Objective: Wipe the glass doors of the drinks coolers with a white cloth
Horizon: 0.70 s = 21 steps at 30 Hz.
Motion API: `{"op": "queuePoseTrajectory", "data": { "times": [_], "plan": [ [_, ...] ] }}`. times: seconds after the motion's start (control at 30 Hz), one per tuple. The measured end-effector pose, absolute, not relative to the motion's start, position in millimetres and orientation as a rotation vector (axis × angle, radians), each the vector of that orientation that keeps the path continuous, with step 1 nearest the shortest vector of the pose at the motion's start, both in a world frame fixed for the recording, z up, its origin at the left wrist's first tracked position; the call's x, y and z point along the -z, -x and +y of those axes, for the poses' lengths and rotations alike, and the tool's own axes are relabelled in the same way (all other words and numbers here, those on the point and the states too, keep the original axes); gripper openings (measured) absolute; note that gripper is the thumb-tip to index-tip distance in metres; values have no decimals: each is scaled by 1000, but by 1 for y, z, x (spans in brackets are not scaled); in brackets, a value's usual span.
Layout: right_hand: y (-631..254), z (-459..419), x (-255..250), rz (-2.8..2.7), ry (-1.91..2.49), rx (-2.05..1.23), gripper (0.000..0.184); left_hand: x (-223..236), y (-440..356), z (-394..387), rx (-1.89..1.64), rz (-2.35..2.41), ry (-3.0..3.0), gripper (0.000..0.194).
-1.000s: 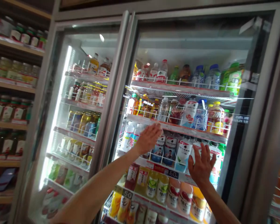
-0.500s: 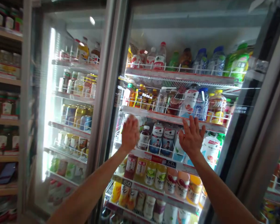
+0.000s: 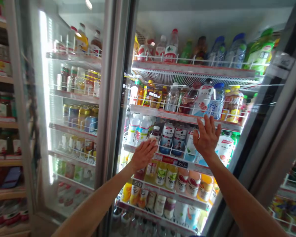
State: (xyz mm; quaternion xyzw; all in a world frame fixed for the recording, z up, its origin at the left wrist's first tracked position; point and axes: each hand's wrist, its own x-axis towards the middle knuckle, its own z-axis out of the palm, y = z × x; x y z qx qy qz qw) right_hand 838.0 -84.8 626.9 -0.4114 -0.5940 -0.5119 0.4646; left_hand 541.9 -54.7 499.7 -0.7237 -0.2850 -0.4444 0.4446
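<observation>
My left hand (image 3: 144, 153) lies flat with fingers stretched out and side by side, at the glass door (image 3: 187, 16) of a lit drinks fridge. A small pale patch shows by its fingertips; I cannot tell what it is. Farther right, my right hand (image 3: 207, 136) has its fingers spread, palm toward the same glass. No object shows in it. Behind the glass near my left hand is a dark bottle with a white cap (image 3: 156, 132). Blue-labelled bottles (image 3: 166, 140) stand between the hands. Part of the middle shelf is hidden by both hands.
A second glass-fronted fridge section (image 3: 74, 92) with bottles and cans stands left, past a metal frame post (image 3: 115, 98). Wooden shelves (image 3: 1, 124) with jars line the far left; a phone-like object (image 3: 12, 177) rests there. More wire-fronted shelving (image 3: 289, 194) is at the right edge.
My left hand has moved down and to the right across the glass, tilting rightward. My right hand stays spread and has shifted slightly right and up in view. The camera view has shifted a little.
</observation>
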Motion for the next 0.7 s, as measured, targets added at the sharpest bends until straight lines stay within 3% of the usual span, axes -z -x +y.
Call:
{"op": "queuePoseTrajectory", "data": {
  "times": [0.07, 0.2, 0.27, 0.43, 0.5, 0.63, 0.7],
  "plan": [
    [-838, -89, -623, -1477, 1005, 1272, 55, -502, -537, -53, 1103, -680, 1794, 56],
    [-828, -100, -594, -1600, 945, 1294, 55, -510, -516, -44, 1560, -1015, 1484, 56],
    [-819, -101, -574, -1668, 935, 1283, 54, -503, -520, -45, 1617, -1074, 1451, 57],
    [-807, -92, -545, -1682, 975, 1270, 56, -473, -542, -57, 986, -603, 1865, 54],
    [-807, -89, -545, -1685, 979, 1254, 57, -475, -534, -56, 940, -596, 1890, 52],
    [-809, -88, -546, -1676, 971, 1241, 55, -494, -514, -46, 1468, -1064, 1502, 57],
    [-808, -88, -546, -1665, 970, 1249, 54, -492, -518, -46, 1515, -1098, 1467, 60]
  ]
}}
